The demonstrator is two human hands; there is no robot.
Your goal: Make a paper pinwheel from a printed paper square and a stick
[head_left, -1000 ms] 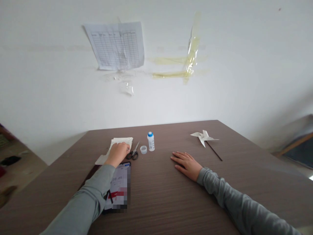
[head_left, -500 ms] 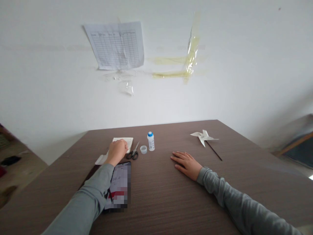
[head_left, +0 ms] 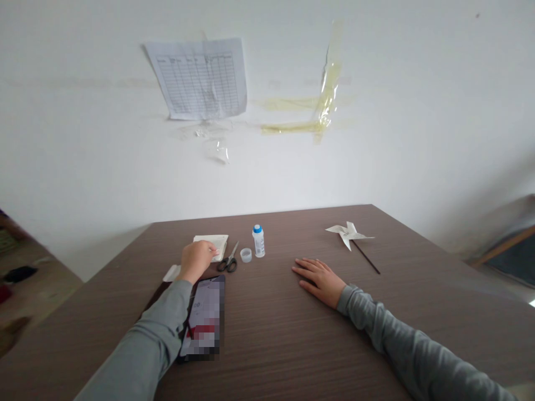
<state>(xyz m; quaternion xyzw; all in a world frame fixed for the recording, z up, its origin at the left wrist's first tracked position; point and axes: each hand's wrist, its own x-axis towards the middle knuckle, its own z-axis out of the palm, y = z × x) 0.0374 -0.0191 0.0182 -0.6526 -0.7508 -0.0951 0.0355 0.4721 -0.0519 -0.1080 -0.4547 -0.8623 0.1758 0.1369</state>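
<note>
My left hand is closed, its fingertips pinched together at the near edge of a stack of white paper. Whether a sheet is between those fingers I cannot make out. The corner of a white piece shows beside my left wrist. Scissors with black handles lie just right of this hand, and below it is a phone with its screen lit. My right hand lies flat on the table, fingers spread, holding nothing. Beyond it rests a white paper pinwheel on a dark stick.
A small clear cap sits beside an upright white bottle with a blue top. Behind the brown table rises a wall bearing a printed sheet and yellowed tape. Dark sticks lie partly under my left forearm.
My left hand has drawn slightly left and back, so more of the paper stack shows. Its fingertips have come into sight. My right hand has stayed still.
</note>
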